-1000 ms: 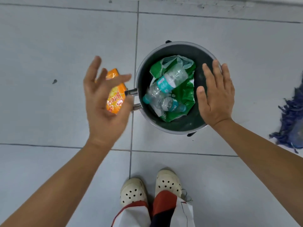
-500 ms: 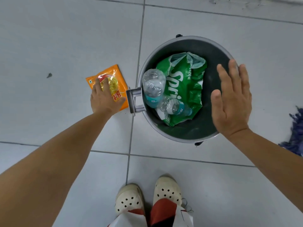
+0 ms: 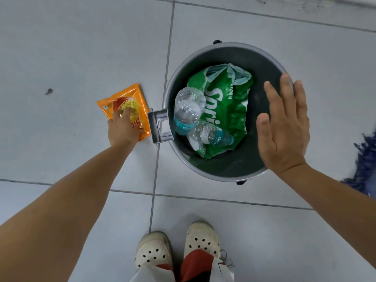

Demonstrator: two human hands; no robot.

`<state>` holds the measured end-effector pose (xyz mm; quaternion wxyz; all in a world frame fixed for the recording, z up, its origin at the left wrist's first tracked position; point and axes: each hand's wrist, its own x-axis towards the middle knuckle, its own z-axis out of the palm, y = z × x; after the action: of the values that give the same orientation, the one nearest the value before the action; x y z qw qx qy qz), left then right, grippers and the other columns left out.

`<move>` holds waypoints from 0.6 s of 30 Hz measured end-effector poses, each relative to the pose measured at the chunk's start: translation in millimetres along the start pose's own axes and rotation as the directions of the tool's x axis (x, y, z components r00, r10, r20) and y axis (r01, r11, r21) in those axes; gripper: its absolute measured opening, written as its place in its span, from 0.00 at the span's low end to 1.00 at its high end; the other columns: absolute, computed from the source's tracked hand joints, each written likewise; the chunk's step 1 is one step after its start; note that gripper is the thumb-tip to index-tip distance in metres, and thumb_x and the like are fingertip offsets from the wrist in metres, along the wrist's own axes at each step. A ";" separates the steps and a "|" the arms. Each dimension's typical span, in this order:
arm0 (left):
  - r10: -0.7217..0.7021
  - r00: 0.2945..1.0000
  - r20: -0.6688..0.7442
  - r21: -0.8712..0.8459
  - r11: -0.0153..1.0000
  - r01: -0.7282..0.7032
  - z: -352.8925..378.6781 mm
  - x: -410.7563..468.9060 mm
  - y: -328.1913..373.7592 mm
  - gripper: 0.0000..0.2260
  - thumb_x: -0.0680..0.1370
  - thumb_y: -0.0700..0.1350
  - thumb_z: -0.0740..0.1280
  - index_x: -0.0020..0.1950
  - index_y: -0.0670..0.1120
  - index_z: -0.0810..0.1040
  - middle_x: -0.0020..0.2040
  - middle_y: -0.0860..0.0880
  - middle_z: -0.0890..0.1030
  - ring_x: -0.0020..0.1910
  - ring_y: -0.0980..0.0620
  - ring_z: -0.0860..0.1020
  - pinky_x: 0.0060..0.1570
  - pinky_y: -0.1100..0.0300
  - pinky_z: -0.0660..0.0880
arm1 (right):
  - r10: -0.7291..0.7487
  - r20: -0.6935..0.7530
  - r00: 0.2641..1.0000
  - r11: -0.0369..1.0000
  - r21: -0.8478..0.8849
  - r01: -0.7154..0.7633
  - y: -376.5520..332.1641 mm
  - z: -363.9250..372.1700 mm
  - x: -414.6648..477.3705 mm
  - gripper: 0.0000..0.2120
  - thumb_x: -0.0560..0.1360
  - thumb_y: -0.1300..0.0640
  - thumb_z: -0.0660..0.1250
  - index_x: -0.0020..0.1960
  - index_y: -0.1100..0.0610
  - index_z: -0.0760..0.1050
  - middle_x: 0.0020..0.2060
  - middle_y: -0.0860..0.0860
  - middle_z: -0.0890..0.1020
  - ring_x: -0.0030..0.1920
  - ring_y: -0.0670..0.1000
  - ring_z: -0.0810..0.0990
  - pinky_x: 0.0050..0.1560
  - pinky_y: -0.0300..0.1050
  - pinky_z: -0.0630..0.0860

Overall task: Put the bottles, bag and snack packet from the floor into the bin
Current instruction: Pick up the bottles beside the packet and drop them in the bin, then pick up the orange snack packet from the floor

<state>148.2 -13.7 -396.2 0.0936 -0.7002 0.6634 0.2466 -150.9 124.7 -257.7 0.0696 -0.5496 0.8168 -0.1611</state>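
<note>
An orange snack packet (image 3: 124, 98) lies on the floor tiles just left of the round grey bin (image 3: 234, 54). My left hand (image 3: 124, 130) is down on the packet's near end, fingers curled into it. Inside the bin a green plastic bag (image 3: 225, 110) lies crumpled, with two clear water bottles with teal labels on top of it: a larger bottle (image 3: 188, 109) and a smaller bottle (image 3: 211, 135). My right hand (image 3: 284, 127) hovers flat and open over the bin's right rim, holding nothing.
A metal handle (image 3: 160, 127) sticks out of the bin's left side, next to the packet. A blue mop head (image 3: 366, 159) lies at the right edge. My feet in white clogs (image 3: 154, 251) stand below the bin. A small dark speck (image 3: 48, 91) marks the floor at left.
My left hand dropped from mid-air onto the snack packet, and its fingers have since curled into it. My right hand stayed open over the bin's right rim.
</note>
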 end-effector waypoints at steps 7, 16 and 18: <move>-0.083 0.993 -0.086 -0.291 0.955 0.055 -7.7 -14.1 -6.0 0.20 0.76 0.37 0.69 0.67 0.49 0.73 0.68 0.43 0.73 0.64 0.38 0.74 0.57 0.49 0.76 | 0.001 -0.009 1.000 1.000 0.002 -0.001 -0.7 -0.1 0.0 0.38 0.78 0.34 0.36 0.75 0.57 0.62 0.77 0.57 0.60 0.77 0.59 0.53 0.71 0.60 0.62; 0.088 0.913 -0.399 -0.645 0.680 -0.348 -163.4 -73.3 49.4 0.18 0.68 0.47 0.73 0.50 0.67 0.74 0.51 0.67 0.77 0.45 0.65 0.78 0.41 0.63 0.79 | 0.019 0.017 1.000 0.999 0.037 -0.020 -3.1 -3.3 1.2 0.39 0.78 0.34 0.36 0.76 0.58 0.60 0.76 0.57 0.61 0.77 0.59 0.54 0.72 0.60 0.61; 0.248 0.867 -0.432 -0.578 0.662 -0.477 -193.6 -92.3 78.2 0.17 0.70 0.49 0.73 0.54 0.67 0.74 0.56 0.66 0.78 0.48 0.64 0.79 0.37 0.69 0.75 | 0.025 0.022 0.999 0.998 0.065 -0.026 -3.1 -4.4 1.1 0.38 0.78 0.35 0.37 0.77 0.58 0.58 0.76 0.57 0.60 0.77 0.59 0.54 0.72 0.60 0.61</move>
<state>114.9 -29.0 -170.8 -0.3225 -0.5673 0.6637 0.3656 -149.9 123.4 -252.4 0.0982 -0.5381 0.8173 -0.1809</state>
